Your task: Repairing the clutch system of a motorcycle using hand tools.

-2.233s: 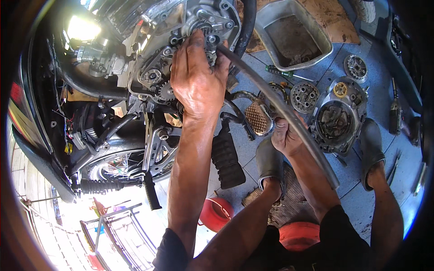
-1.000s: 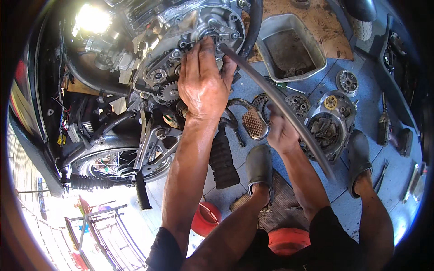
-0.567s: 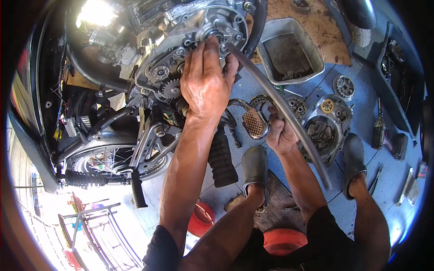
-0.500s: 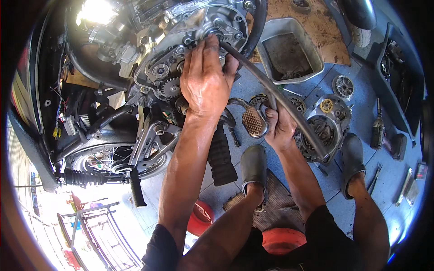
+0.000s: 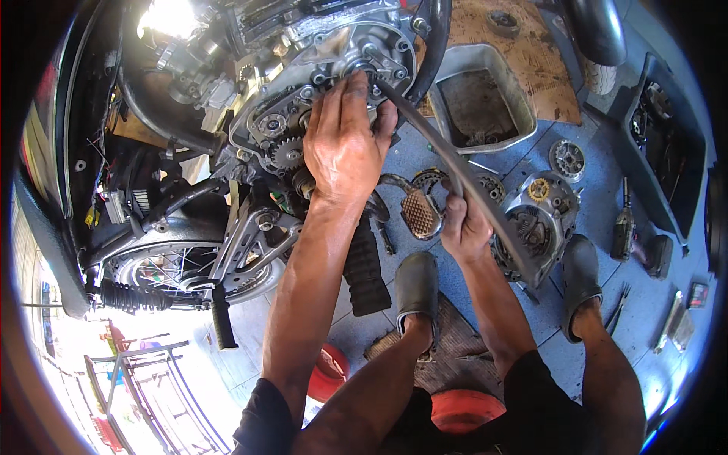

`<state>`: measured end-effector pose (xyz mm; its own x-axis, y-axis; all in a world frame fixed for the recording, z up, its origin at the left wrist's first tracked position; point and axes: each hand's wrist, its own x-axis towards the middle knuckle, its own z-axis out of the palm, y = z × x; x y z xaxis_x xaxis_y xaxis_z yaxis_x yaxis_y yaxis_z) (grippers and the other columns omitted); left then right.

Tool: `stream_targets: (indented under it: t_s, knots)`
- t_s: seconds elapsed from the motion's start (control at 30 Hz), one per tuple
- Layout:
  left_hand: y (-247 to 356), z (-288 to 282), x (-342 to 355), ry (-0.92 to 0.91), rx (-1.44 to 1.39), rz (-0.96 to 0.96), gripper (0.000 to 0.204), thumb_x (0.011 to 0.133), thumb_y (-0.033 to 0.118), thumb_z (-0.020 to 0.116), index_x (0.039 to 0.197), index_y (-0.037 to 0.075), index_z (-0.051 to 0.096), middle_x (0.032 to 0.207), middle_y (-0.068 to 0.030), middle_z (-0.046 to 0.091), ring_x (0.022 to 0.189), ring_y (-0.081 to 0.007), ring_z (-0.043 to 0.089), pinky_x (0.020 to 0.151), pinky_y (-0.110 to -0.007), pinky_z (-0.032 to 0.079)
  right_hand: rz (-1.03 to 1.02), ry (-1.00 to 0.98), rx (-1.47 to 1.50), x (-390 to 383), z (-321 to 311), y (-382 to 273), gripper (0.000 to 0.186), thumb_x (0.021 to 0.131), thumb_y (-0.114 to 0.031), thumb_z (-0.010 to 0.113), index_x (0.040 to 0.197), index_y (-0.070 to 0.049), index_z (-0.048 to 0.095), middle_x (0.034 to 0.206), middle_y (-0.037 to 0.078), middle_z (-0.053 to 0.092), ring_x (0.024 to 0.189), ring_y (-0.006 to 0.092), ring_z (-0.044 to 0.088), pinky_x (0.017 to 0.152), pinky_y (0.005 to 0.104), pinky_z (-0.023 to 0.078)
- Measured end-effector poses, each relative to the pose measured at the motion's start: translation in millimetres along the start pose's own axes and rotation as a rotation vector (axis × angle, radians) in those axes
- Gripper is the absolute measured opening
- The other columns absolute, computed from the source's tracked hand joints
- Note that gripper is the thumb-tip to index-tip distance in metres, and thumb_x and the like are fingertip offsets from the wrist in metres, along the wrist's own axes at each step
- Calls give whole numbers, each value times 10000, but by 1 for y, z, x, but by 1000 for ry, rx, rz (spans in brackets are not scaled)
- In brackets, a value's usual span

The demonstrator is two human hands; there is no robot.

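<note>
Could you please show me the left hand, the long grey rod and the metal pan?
Left hand (image 5: 341, 152): head view, on the back of the hand.
Long grey rod (image 5: 460, 168): head view, midway along its length.
Metal pan (image 5: 472, 97): head view, on its inner bottom.

Left hand (image 5: 343, 148) at an opened motorcycle engine (image 5: 326, 45).
Its fingertips rest among the exposed parts, the thumb beside the upper end of a long dark rod (image 5: 485, 199) that slants down past the right hand (image 5: 467, 231), whose curled fingers hold a slim grey bar (image 5: 456, 180). On the blue floor tiles (image 5: 531, 327) lie an engine cover (image 5: 559, 220) with a yellow gear (image 5: 538, 189) and a round metal disc (image 5: 567, 160).
</note>
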<state>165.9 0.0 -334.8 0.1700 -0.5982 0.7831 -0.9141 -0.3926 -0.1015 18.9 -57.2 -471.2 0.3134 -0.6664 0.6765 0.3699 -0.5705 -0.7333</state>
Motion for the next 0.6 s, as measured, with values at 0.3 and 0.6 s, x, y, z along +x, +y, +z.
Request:
stream_targets:
  t_s: [0.3,0.6]
  knots:
    - [0,-1,0,-28,-14,-29,478,728,129,796,1146,-35,632,1091,-183,661,955,-364,647,857,-417,545,-20,45,61,-3,2,-3,193,996,-134,530,994,32,628,708,156,644,591,287,678,523,365,526]
    - [2,0,-1,-20,0,-36,470,729,129,799,1141,-27,635,1089,-174,663,959,-359,648,850,-417,548,3,-29,-226,6,-3,-9,203,961,-132,572,1001,59,630,737,164,649,578,291,668,515,364,525]
